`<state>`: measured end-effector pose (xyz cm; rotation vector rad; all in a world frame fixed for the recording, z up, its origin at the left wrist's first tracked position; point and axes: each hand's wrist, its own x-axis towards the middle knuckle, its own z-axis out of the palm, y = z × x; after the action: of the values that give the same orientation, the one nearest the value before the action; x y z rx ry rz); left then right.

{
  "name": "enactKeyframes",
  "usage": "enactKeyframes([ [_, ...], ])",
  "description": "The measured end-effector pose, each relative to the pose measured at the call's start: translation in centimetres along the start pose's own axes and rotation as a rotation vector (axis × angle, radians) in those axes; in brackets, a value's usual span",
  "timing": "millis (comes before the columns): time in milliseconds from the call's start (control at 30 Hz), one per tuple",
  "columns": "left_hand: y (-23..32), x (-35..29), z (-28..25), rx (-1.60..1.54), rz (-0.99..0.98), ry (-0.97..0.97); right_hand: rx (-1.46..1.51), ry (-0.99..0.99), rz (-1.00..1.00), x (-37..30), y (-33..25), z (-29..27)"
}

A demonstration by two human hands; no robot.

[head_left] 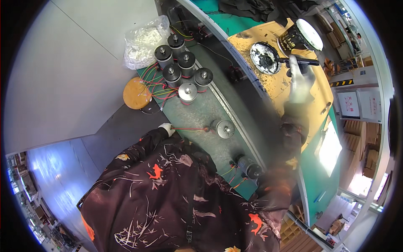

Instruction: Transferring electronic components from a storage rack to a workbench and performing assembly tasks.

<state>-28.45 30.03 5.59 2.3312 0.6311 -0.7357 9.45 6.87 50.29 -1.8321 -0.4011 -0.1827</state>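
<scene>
My left hand (167,129), in a white glove, is closed at the end of the thin red wires (189,129). These wires run to a small cylindrical motor (225,129) with a silver face and a short shaft, standing on the green work surface (197,113). On the right, my gloved right hand (300,82) is blurred and closed around a slim black-handled brush-like tool (310,61). The tool's tip reaches the edge of a round dish (264,52) smeared with black and white paste. Its tip is too small to make out.
Several black-topped motors (187,60) with coloured wires and one silver-topped motor (187,92) stand at the far left. A round wooden stool (136,93) and a clear plastic bag (145,44) adjoin them. Another motor (248,167) is near my right arm. A tub (289,42) stands on stained cardboard (312,109).
</scene>
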Motion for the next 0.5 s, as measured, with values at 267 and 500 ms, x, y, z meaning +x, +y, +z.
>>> enactKeyframes([
  [267, -0.4, 0.1, -0.9, -0.087, 0.0, -0.03, -0.193, -0.105, -0.015, 1.1, 1.7, 2.0],
  [500, -0.2, 1.6, 0.1, -0.083, 0.029, -0.022, -0.256, -0.03, -0.043, 0.2, 1.6, -0.3],
])
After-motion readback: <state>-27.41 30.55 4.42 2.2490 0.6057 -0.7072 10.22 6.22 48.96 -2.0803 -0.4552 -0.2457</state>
